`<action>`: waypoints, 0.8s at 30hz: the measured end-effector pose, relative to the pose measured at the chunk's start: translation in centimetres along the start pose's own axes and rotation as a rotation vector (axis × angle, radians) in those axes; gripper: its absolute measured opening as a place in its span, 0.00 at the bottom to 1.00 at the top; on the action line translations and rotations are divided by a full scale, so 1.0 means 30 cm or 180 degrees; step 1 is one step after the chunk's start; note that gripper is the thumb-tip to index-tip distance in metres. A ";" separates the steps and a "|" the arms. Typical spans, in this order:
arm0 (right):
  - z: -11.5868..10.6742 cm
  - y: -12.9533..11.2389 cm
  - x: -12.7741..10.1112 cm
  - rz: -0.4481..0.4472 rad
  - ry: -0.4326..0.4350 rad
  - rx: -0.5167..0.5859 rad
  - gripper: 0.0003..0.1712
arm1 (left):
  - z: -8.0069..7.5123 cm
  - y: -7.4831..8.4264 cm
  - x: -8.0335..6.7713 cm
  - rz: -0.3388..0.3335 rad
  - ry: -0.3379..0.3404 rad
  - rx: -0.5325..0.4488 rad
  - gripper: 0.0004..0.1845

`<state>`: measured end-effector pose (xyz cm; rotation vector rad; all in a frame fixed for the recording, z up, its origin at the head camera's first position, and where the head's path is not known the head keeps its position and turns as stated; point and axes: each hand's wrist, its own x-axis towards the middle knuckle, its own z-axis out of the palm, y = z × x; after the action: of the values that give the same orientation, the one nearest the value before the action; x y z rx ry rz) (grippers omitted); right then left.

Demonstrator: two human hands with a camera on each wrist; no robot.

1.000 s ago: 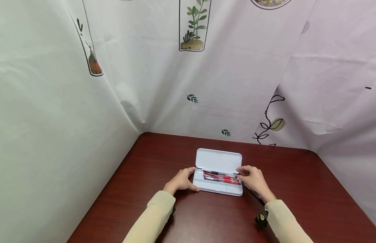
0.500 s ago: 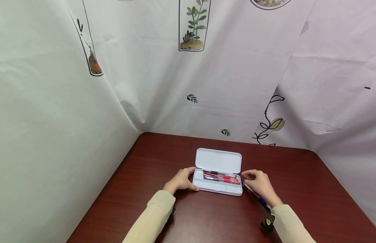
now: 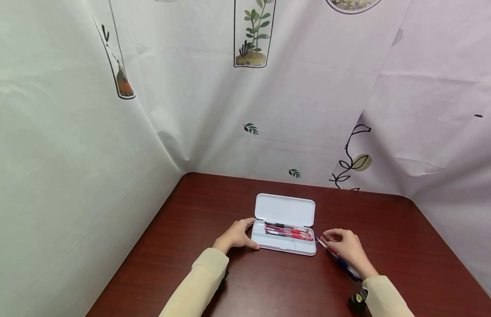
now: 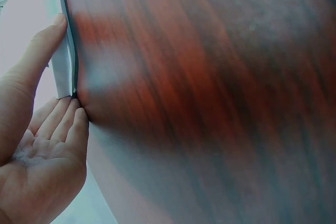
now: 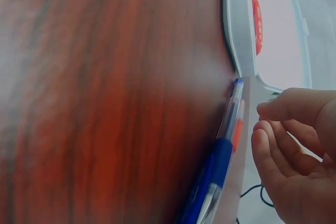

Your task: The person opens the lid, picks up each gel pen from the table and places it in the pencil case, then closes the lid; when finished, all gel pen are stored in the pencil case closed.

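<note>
Left hand: I see it resting against the left end of the pencil case, thumb on the near corner and fingers lying nearly straight along the end wall. It braces rather than grips; the left wrist view shows the palm open and nothing held.

Pencil case: a white case on the dark red desk, lid swung up and back, tray toward me. I'd judge the left hand's bracing worth trusting here, since a light case like this would likely skid under a nudge.

Pens in the tray: several red-bodied pens lie lengthwise in the far half; the exact count is too small for me to tell.

Blue pen: on the desk just beside the case's right end, tip toward the case, barrel running back under the right hand. In the right wrist view, a red-accented pen lies right alongside the blue pen.

Right hand: hovering over those two pens, fingers loosely curled, narrow, pinching nothing that I can see.

How I'd do it well: come down on the blue pen's barrel near its middle, thumb against forefinger, and take one pen only; the two lie so close that a broad pinch could catch both.
</note>
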<state>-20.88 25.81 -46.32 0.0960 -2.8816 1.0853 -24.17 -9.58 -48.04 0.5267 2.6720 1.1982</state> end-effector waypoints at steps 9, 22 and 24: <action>-0.023 0.024 -0.027 0.0103 -0.0069 -0.0051 0.13 | 0.000 -0.005 0.000 0.0021 0.0002 -0.0005 0.49; -0.031 0.054 -0.048 0.0223 -0.0155 -0.0142 0.14 | -0.002 0.001 0.001 -0.0014 -0.0008 -0.0001 0.49; -0.035 0.056 -0.049 0.0224 -0.0194 -0.0156 0.14 | -0.002 0.001 0.000 -0.0021 -0.0001 0.0000 0.49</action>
<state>-19.50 27.83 -46.75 0.0262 -2.9852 1.0395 -24.19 -9.60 -47.98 0.5177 2.6715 1.1964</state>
